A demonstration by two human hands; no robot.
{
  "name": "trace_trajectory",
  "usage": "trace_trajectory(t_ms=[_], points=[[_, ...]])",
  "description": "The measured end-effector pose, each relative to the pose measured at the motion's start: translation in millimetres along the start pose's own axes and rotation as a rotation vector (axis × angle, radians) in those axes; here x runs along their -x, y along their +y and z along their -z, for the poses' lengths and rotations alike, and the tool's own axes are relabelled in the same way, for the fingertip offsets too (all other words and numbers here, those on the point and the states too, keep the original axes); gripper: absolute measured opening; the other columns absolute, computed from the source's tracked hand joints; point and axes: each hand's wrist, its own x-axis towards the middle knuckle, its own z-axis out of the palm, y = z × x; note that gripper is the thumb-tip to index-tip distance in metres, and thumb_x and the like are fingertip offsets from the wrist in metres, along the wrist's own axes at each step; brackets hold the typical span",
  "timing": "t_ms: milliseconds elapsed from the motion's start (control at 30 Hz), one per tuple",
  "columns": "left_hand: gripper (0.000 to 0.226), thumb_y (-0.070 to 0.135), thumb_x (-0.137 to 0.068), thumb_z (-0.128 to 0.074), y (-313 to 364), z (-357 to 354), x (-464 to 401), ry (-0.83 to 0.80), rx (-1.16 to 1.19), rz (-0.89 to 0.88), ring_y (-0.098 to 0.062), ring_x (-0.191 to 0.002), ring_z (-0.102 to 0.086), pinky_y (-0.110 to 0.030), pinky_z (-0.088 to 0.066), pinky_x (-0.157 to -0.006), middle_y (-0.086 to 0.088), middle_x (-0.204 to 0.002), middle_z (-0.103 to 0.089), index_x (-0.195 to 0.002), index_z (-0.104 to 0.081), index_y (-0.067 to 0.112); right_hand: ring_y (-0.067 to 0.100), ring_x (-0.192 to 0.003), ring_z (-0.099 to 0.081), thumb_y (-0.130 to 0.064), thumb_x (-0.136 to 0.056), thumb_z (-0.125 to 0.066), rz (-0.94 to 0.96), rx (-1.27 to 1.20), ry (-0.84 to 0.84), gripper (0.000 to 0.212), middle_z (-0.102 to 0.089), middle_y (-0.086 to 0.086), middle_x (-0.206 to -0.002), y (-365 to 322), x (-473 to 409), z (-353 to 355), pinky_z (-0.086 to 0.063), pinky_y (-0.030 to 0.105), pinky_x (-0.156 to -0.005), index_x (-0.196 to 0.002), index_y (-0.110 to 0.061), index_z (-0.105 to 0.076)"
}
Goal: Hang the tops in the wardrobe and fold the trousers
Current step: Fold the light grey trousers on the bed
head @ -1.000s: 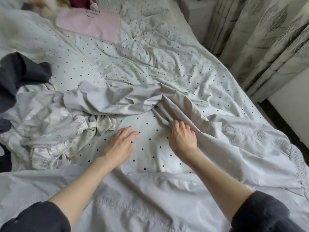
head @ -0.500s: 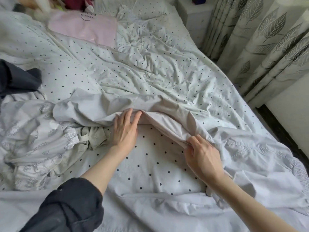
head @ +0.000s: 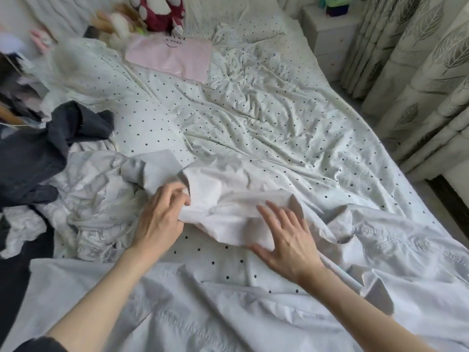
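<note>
Dotted bed sheet [head: 266,128] fills view. Pale grey trousers [head: 228,214] lie at centre; left hand [head: 162,214] pinches fabric at 9 o'clock, right hand [head: 286,240] presses flat, fingers spread, at 3.

Left hand [head: 162,212] pinching a fold of the pale grey garment [head: 228,214] on the dotted bedsheet [head: 253,128], right hand [head: 286,240] lying flat on it, dark clothing [head: 38,158] heaped at left
</note>
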Motion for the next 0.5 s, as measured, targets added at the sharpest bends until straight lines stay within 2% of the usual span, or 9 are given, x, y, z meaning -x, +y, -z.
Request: trace_trajectory(t_ms=[67,167,233,267,300,333,367,400,500], points=[[0.036,-0.008,-0.057,-0.045,0.6,6.8,22.4,-0.087,0.029,-0.102,-0.017,-0.087,-0.049,-0.029,-0.041,-0.075,-0.002,-0.087,-0.061,-0.083,-0.053,0.015,0.024,-0.114,-0.059,-0.066,-0.069,-0.040,0.080,0.007,-0.078,0.076,-0.058,0.004,-0.131,-20.7,-7.3,-2.7,-0.053,0.040,-0.078,-0.131,-0.022,-0.046],[0.036,0.007,-0.054,-0.050,-3.5,10.4,68.1,-0.419,0.041,-0.076,-0.013,-0.073,-0.057,-0.020,-0.036,-0.073,0.011,-0.074,-0.063,-0.083,-0.050,0.027,0.023,-0.122,-0.055,-0.066,-0.072,-0.028,0.213,-0.042,-0.300,0.078,-0.056,0.002,-0.133,-51.7,-6.0,-13.6,-0.051,0.042,-0.084,-0.132,-0.022,-0.051],[0.034,0.009,-0.068,-0.056,-8.2,14.0,92.2,-0.684,0.019,-0.006,-0.013,-0.083,-0.065,-0.022,-0.043,-0.078,0.012,-0.092,-0.067,-0.094,-0.057,0.029,0.022,-0.128,-0.047,-0.067,-0.070,-0.013,0.245,-0.047,-0.467,0.086,-0.049,-0.001,-0.139,-66.1,-4.7,-25.7,-0.043,0.042,-0.094,-0.139,-0.025,-0.043],[0.029,0.011,-0.080,-0.053,-8.4,12.2,95.5,-0.799,0.055,0.047,-0.014,-0.096,-0.063,-0.023,-0.043,-0.085,0.011,-0.106,-0.066,-0.105,-0.060,0.026,0.021,-0.123,-0.051,-0.065,-0.070,-0.011,0.244,-0.009,-0.452,0.084,-0.054,-0.003,-0.134,-66.9,-2.0,-30.9,-0.044,0.040,-0.092,-0.134,-0.025,-0.048],[0.026,0.016,-0.088,-0.051,-8.6,14.1,95.7,-0.878,0.129,0.138,-0.013,-0.104,-0.059,-0.025,-0.043,-0.091,0.009,-0.114,-0.063,-0.111,-0.060,0.023,0.019,-0.108,-0.061,-0.061,-0.072,-0.016,0.226,0.003,-0.412,0.074,-0.064,-0.003,-0.117,-70.8,-1.1,-34.1,-0.048,0.036,-0.081,-0.119,-0.025,-0.061],[0.023,0.020,-0.091,-0.051,-12.0,15.9,94.7,-0.869,0.222,0.225,-0.012,-0.104,-0.058,-0.029,-0.042,-0.093,0.007,-0.113,-0.062,-0.111,-0.062,0.020,0.017,-0.086,-0.068,-0.055,-0.074,-0.024,0.199,0.027,-0.355,0.060,-0.070,-0.004,-0.092,-76.3,-2.0,-37.4,-0.051,0.032,-0.067,-0.097,-0.024,-0.069],[0.021,0.021,-0.091,-0.052,-17.5,17.9,92.8,-0.765,0.303,0.293,-0.011,-0.098,-0.058,-0.031,-0.044,-0.091,0.005,-0.108,-0.063,-0.107,-0.065,0.018,0.017,-0.067,-0.069,-0.050,-0.075,-0.031,0.156,0.036,-0.264,0.047,-0.069,-0.006,-0.072,-81.3,-5.8,-41.4,-0.050,0.028,-0.056,-0.078,-0.023,-0.070],[0.020,0.020,-0.090,-0.052,-24.6,17.2,89.6,-0.570,0.344,0.332,-0.010,-0.092,-0.058,-0.032,-0.046,-0.087,0.002,-0.102,-0.064,-0.102,-0.067,0.015,0.017,-0.057,-0.066,-0.045,-0.076,-0.035,0.122,0.035,-0.153,0.040,-0.066,-0.004,-0.061,-84.3,-10.8,-42.7,-0.048,0.026,-0.052,-0.068,-0.022,-0.067],[0.022,0.006,-0.087,-0.053,-56.3,15.9,75.5,-0.095,0.274,0.551,-0.017,-0.091,-0.056,-0.035,-0.047,-0.084,-0.009,-0.103,-0.061,-0.106,-0.064,0.006,0.021,-0.056,-0.062,-0.034,-0.082,-0.040,0.106,0.018,0.025,0.032,-0.062,-0.002,-0.061,-101.8,-29.3,-35.1,-0.045,0.031,-0.056,-0.067,-0.020,-0.064]])
